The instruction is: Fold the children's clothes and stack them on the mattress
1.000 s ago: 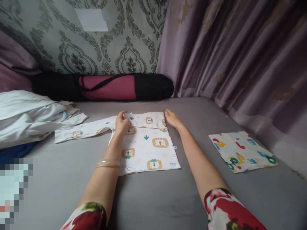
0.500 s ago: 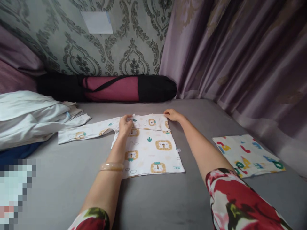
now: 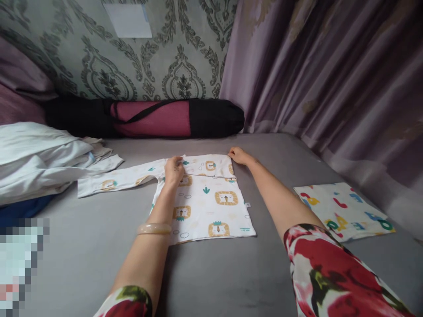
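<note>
A white long-sleeved child's shirt (image 3: 198,207) printed with lions and leaves lies flat on the grey sheet. One sleeve stretches out to the left; the other is folded across the top of the body. My left hand (image 3: 174,169) rests on the shirt near the left shoulder, fingers curled at the cloth. At the top right corner, my right hand (image 3: 238,155) pinches the folded edge, its fingertips together. A small tag sticks out from the shirt's right side.
To the right lies a folded white cloth with colourful letters (image 3: 346,211). A pile of pale clothes (image 3: 39,163) is at the left, over something dark blue (image 3: 26,211). A long black and pink bag (image 3: 155,118) lies against the wall, and purple curtains (image 3: 297,66) hang at right.
The view has shifted slightly. Both hands stay at about the same places on the shirt, and the folded sleeve looks the same.
</note>
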A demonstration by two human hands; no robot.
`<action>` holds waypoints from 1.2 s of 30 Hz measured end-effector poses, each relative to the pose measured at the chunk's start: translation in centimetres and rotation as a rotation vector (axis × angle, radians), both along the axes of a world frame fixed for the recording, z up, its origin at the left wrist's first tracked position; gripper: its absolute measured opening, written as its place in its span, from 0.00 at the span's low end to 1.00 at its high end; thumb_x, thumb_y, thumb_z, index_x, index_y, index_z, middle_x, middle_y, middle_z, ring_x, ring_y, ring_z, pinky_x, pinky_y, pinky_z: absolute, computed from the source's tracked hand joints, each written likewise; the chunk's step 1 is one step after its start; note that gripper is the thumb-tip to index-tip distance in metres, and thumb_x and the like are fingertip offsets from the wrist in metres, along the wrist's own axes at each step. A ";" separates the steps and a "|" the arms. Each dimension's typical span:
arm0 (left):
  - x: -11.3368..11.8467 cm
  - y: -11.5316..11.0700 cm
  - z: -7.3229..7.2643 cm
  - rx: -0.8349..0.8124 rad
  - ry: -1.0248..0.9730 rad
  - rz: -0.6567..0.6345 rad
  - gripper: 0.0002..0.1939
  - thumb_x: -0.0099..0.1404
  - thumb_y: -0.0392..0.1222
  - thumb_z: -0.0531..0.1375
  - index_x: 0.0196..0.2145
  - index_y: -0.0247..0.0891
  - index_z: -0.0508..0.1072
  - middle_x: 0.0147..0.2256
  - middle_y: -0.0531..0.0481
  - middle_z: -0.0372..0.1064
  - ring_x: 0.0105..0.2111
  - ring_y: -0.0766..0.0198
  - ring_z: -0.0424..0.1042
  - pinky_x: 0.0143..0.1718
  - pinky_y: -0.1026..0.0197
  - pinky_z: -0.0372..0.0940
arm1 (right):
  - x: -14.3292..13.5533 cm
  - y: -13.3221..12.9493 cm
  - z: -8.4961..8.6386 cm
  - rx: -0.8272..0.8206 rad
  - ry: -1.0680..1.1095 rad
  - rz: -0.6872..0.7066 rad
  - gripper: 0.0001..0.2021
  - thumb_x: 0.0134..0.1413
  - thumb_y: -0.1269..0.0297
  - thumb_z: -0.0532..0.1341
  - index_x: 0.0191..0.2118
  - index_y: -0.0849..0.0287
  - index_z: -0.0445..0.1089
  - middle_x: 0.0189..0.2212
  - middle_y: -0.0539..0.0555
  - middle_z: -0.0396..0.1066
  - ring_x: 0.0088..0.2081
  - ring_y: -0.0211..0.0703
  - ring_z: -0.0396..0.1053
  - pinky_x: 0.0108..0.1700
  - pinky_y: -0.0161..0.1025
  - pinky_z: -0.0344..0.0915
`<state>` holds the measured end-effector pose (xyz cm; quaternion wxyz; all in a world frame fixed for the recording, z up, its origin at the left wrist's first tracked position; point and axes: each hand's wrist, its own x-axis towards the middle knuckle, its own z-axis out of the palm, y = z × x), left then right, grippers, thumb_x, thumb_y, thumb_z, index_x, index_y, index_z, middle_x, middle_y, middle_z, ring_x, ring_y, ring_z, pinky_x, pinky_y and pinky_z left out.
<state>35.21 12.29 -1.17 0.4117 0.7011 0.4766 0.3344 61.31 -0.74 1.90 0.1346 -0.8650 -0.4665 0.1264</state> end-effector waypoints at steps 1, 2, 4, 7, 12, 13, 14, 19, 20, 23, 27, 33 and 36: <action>0.0 0.0 0.0 0.020 0.005 -0.005 0.15 0.53 0.32 0.58 0.39 0.39 0.75 0.33 0.47 0.71 0.36 0.55 0.73 0.36 0.57 0.67 | -0.2 -0.1 -0.1 0.007 -0.011 -0.011 0.10 0.61 0.67 0.55 0.43 0.60 0.73 0.43 0.58 0.75 0.44 0.46 0.70 0.46 0.37 0.62; 0.1 0.0 0.0 0.044 0.015 -0.012 0.15 0.53 0.32 0.58 0.39 0.39 0.75 0.34 0.46 0.71 0.37 0.54 0.73 0.37 0.57 0.67 | -0.5 -0.2 -0.2 0.013 -0.022 -0.022 0.11 0.61 0.68 0.54 0.45 0.60 0.72 0.44 0.59 0.74 0.45 0.47 0.69 0.47 0.38 0.62; 0.1 0.0 0.0 0.105 0.054 -0.031 0.15 0.53 0.32 0.58 0.40 0.38 0.75 0.38 0.44 0.71 0.39 0.53 0.72 0.40 0.56 0.66 | -1.6 -0.3 -0.2 0.051 -0.064 -0.059 0.14 0.61 0.71 0.52 0.49 0.61 0.71 0.47 0.62 0.72 0.49 0.50 0.68 0.50 0.41 0.62; 0.3 -0.1 0.1 0.205 0.152 -0.068 0.16 0.55 0.32 0.57 0.42 0.36 0.74 0.41 0.42 0.69 0.43 0.52 0.70 0.46 0.55 0.64 | -4.7 -0.3 -0.3 0.157 -0.134 -0.062 0.20 0.63 0.71 0.47 0.57 0.64 0.64 0.56 0.65 0.65 0.58 0.52 0.62 0.58 0.44 0.57; 0.2 0.0 -0.4 0.356 0.253 -0.107 0.18 0.55 0.30 0.54 0.43 0.35 0.74 0.42 0.40 0.69 0.47 0.50 0.67 0.53 0.52 0.59 | -9.5 -0.3 -1.6 0.094 -0.126 0.044 0.31 0.67 0.54 0.41 0.66 0.72 0.50 0.68 0.67 0.44 0.69 0.55 0.38 0.68 0.50 0.36; 0.2 0.1 -0.5 0.372 0.259 -0.112 0.20 0.54 0.29 0.54 0.44 0.35 0.74 0.43 0.40 0.69 0.47 0.49 0.67 0.54 0.52 0.58 | -9.8 -0.3 -1.9 0.069 -0.131 0.037 0.33 0.67 0.52 0.40 0.67 0.74 0.48 0.69 0.67 0.42 0.69 0.55 0.36 0.68 0.50 0.34; 0.1 0.1 -0.6 0.380 0.268 -0.120 0.21 0.53 0.28 0.53 0.45 0.35 0.74 0.44 0.40 0.69 0.48 0.49 0.67 0.54 0.52 0.57 | -10.0 -0.4 -2.1 0.051 -0.136 0.030 0.34 0.67 0.51 0.39 0.67 0.75 0.47 0.69 0.68 0.41 0.69 0.55 0.35 0.68 0.50 0.33; -0.2 0.2 -0.6 0.376 0.395 -0.154 0.27 0.50 0.25 0.53 0.49 0.31 0.72 0.46 0.37 0.68 0.49 0.49 0.66 0.54 0.52 0.56 | -9.7 -0.5 -2.6 0.022 -0.151 0.028 0.36 0.67 0.49 0.36 0.68 0.75 0.43 0.69 0.67 0.38 0.70 0.53 0.33 0.68 0.48 0.31; -0.3 0.0 -0.5 0.379 0.433 -0.152 0.27 0.51 0.25 0.53 0.50 0.30 0.71 0.47 0.36 0.67 0.49 0.49 0.65 0.54 0.52 0.56 | -9.6 -0.5 -2.6 0.010 -0.154 0.029 0.36 0.66 0.49 0.36 0.68 0.75 0.43 0.69 0.66 0.37 0.70 0.53 0.33 0.68 0.48 0.30; -0.4 -0.6 0.2 0.393 0.558 -0.120 0.24 0.56 0.28 0.53 0.50 0.32 0.71 0.50 0.36 0.65 0.51 0.48 0.63 0.53 0.52 0.56 | -9.6 -0.5 -2.2 -0.031 -0.156 0.025 0.37 0.66 0.48 0.35 0.69 0.74 0.42 0.70 0.64 0.35 0.70 0.51 0.31 0.68 0.47 0.29; -0.6 -1.7 1.9 0.378 0.696 -0.044 0.19 0.60 0.33 0.54 0.48 0.33 0.73 0.55 0.34 0.60 0.53 0.45 0.59 0.51 0.51 0.58 | -10.0 -0.2 -1.2 -0.085 -0.133 0.009 0.37 0.66 0.48 0.35 0.69 0.74 0.41 0.70 0.64 0.35 0.70 0.51 0.30 0.68 0.48 0.29; -0.6 -2.2 3.2 0.439 0.736 -0.114 0.20 0.65 0.32 0.49 0.51 0.36 0.72 0.52 0.38 0.65 0.50 0.46 0.61 0.47 0.51 0.60 | -12.4 0.4 -1.1 0.010 -0.191 0.136 0.33 0.67 0.52 0.36 0.70 0.67 0.41 0.70 0.60 0.35 0.70 0.49 0.30 0.68 0.50 0.28; -0.8 -2.3 3.2 0.376 0.795 -0.184 0.19 0.66 0.34 0.47 0.50 0.35 0.72 0.51 0.38 0.67 0.50 0.45 0.62 0.46 0.51 0.60 | -13.1 0.3 -1.8 -0.004 -0.163 0.140 0.32 0.67 0.53 0.36 0.70 0.67 0.43 0.70 0.59 0.36 0.70 0.49 0.31 0.68 0.48 0.31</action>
